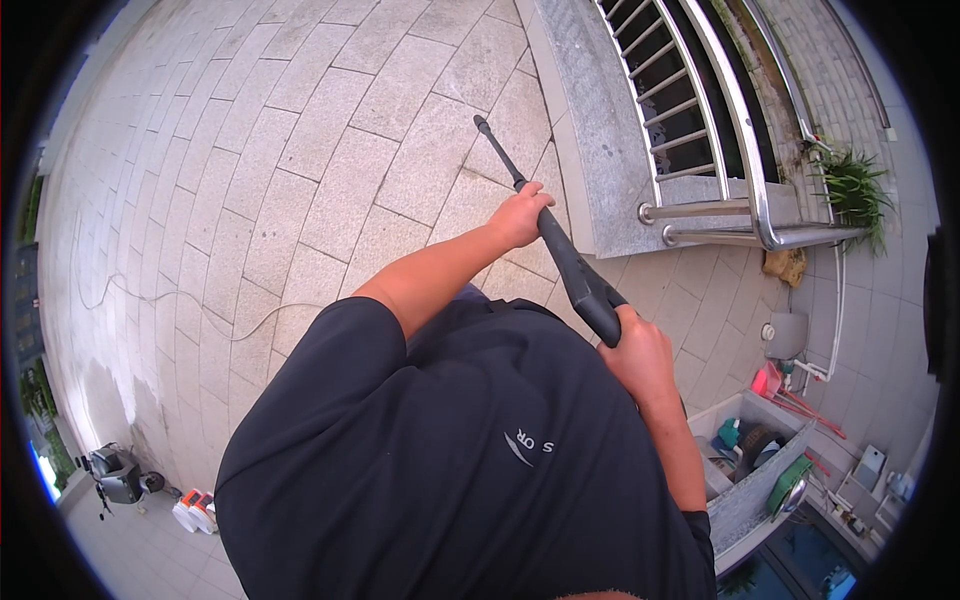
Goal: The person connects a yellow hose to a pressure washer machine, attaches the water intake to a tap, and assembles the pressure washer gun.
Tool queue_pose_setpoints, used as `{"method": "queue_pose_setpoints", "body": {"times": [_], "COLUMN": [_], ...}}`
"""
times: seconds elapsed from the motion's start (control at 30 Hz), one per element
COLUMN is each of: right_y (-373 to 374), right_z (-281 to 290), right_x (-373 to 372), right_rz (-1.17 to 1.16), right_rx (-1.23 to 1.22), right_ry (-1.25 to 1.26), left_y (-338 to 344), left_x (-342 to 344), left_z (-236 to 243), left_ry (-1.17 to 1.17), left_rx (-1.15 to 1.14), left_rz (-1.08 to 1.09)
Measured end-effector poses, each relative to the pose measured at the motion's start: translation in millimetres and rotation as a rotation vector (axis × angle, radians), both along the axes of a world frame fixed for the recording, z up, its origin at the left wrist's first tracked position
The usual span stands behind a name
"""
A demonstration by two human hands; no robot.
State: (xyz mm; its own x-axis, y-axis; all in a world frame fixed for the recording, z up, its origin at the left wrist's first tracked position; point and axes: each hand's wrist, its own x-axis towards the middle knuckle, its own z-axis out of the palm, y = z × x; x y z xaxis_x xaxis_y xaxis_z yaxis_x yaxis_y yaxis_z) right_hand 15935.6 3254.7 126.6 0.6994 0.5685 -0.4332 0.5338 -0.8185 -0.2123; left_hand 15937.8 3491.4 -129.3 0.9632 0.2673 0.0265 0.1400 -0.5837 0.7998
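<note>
A black pressure washer gun (572,268) runs slantwise across the middle of the view, its thin lance pointing forward and a little left over the paving. My left hand (520,216) is closed around the front of the gun, where the lance begins. Farther back, my right hand (640,352) wraps the rear grip beside my body; whether a finger presses the trigger is hidden. The dark nozzle (480,121) at the lance's tip is above pale stone paving (400,150). I cannot make out any water spray from it.
To the right, a stone ledge (600,130) carries a steel railing (725,130). Behind it are a green plant (855,200) and a stone sink (745,410) holding things. A thin hose (180,293) trails across the left paving. A scooter (118,475) and white-orange buckets (195,511) stand at lower left.
</note>
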Motion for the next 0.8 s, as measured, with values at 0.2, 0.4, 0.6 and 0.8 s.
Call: {"method": "queue_pose_setpoints", "body": {"times": [0.2,0.4,0.6,0.8], "right_y": [4,4,5,2], "right_z": [-2,0,0,-1], "right_x": [0,0,3,5], "right_rz": [-0.003,-0.037,-0.01,-0.003], "right_rx": [0.041,0.026,0.004,0.022], "right_ry": [-0.023,-0.009,0.002,0.002], "left_y": [5,5,6,6], "left_x": [1,2,1,2], "left_z": [3,12,4,7], "left_ry": [0.0,0.072,0.059,0.074], "left_rx": [0.018,0.005,0.017,0.01], "left_rz": [-0.01,-0.031,-0.002,-0.033]}}
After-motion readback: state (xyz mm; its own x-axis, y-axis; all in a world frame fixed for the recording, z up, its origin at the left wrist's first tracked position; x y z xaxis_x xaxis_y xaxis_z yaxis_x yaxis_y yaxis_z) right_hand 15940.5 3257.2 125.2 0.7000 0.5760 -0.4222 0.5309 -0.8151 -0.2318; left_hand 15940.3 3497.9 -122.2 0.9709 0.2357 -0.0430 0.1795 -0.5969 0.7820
